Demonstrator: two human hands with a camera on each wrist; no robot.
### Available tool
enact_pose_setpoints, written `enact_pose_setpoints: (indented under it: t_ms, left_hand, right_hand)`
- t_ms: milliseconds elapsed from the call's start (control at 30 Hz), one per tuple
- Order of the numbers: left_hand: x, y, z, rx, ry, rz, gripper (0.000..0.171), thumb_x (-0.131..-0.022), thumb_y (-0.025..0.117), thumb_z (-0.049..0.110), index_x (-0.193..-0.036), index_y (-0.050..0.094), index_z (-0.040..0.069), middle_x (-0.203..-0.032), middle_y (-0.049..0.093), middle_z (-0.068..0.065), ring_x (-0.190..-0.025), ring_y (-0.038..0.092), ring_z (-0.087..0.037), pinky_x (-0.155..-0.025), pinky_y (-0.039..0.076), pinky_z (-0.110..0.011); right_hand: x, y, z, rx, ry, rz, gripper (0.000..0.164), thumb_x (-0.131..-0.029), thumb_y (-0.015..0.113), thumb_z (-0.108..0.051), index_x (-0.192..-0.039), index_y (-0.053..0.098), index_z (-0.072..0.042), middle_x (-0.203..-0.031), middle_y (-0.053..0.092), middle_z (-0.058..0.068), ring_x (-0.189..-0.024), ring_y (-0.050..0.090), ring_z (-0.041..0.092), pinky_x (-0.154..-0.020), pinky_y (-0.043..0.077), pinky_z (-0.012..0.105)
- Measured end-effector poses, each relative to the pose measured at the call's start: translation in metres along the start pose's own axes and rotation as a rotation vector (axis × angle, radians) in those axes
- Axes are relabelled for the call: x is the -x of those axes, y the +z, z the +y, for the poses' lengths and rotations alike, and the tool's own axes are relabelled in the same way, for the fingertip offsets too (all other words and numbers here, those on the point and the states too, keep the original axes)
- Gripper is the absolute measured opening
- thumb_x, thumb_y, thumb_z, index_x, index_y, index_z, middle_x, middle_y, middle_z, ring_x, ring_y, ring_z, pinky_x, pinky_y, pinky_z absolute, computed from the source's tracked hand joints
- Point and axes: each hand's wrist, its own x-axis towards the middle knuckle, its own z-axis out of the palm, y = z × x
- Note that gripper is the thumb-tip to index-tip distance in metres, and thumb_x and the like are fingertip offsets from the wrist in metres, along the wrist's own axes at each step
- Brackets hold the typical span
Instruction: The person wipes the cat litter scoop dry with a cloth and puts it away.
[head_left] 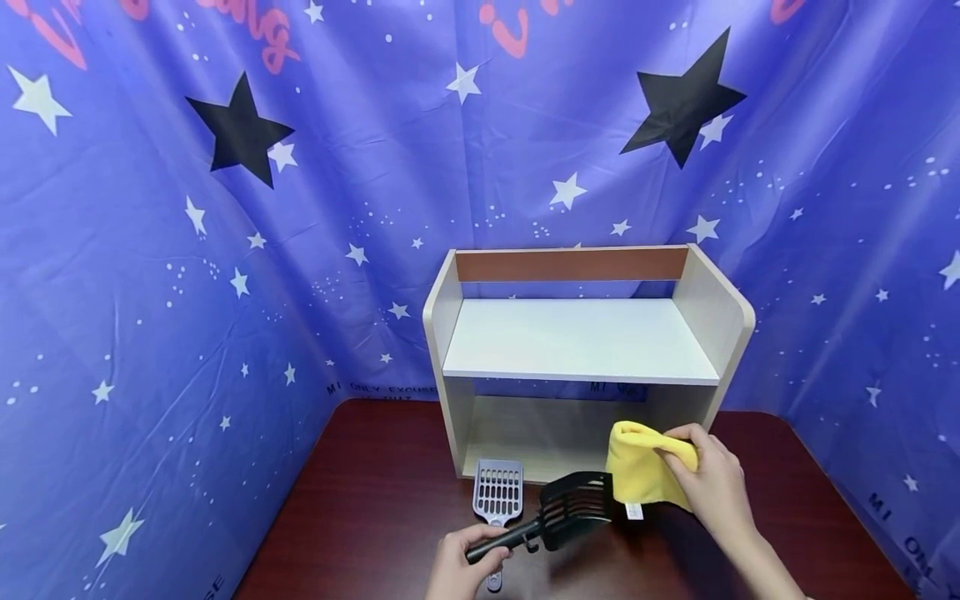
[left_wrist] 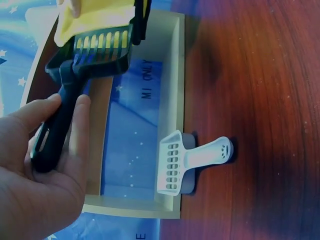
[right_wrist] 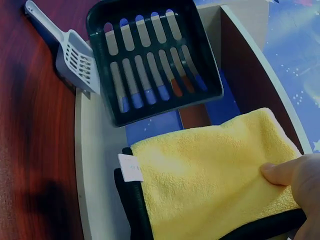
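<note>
My left hand [head_left: 456,560] grips the handle of a black slotted litter scoop [head_left: 553,525], holding it above the table with its basket toward the right. A yellow cloth [head_left: 641,473] with a white tag hangs from my right hand [head_left: 714,482], pinched between thumb and fingers. Dark material shows along the cloth [right_wrist: 215,170] in the right wrist view. Cloth and black scoop are close together; whether they touch, I cannot tell. A smaller pale grey litter scoop [left_wrist: 205,152] lies on the table, its basket by the shelf's front edge, partly behind my left hand in the head view.
A two-level shelf unit [head_left: 581,337] with pale side panels and a brown back strip stands on the dark red wooden table [head_left: 360,492]. Behind and beside it hangs a blue-purple star-print curtain [head_left: 390,167].
</note>
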Motion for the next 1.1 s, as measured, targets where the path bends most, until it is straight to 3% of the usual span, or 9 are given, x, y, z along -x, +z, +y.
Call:
enact_pose_setpoints:
  t_ms: [367, 767, 900, 1100]
  left_hand:
    - [-0.002, 0.001, 0.003, -0.022, 0.019, -0.038, 0.021, -0.082, 0.071, 0.014, -0.099, 0.070, 0.002, -0.084, 0.072, -0.012, -0.067, 0.060, 0.002, -0.060, 0.051, -0.014]
    - [-0.004, 0.004, 0.001, -0.050, 0.043, -0.042, 0.016, -0.082, 0.071, 0.016, -0.095, 0.070, 0.005, -0.082, 0.072, -0.010, -0.067, 0.059, 0.003, -0.060, 0.050, -0.014]
    - [-0.004, 0.006, 0.002, -0.020, 0.041, -0.039, 0.017, -0.083, 0.070, 0.013, -0.096, 0.070, 0.002, -0.084, 0.072, -0.015, -0.070, 0.062, 0.000, -0.063, 0.054, -0.016]
    - [-0.003, 0.007, 0.005, 0.071, -0.020, -0.018, 0.020, -0.084, 0.068, 0.008, -0.100, 0.068, -0.004, -0.088, 0.071, -0.019, -0.076, 0.066, -0.005, -0.068, 0.057, -0.020]
  right_hand:
    - [0.006, 0.011, -0.031, -0.051, -0.171, -0.112, 0.032, -0.068, 0.082, -0.009, -0.089, 0.063, -0.022, -0.079, 0.060, -0.011, -0.068, 0.043, 0.001, -0.053, 0.038, 0.020]
    - [0.013, 0.015, -0.048, -0.107, -0.312, -0.119, 0.038, -0.064, 0.081, -0.002, -0.089, 0.062, -0.024, -0.085, 0.059, -0.016, -0.074, 0.044, -0.002, -0.060, 0.035, 0.010]
    - [0.015, 0.015, -0.052, -0.113, -0.400, -0.154, 0.038, -0.065, 0.077, -0.001, -0.091, 0.061, -0.024, -0.091, 0.061, -0.018, -0.079, 0.045, -0.003, -0.064, 0.037, 0.011]
    - [0.019, 0.017, -0.055, -0.124, -0.550, -0.215, 0.039, -0.064, 0.076, -0.002, -0.094, 0.062, -0.024, -0.097, 0.064, -0.017, -0.085, 0.049, 0.000, -0.069, 0.038, 0.013]
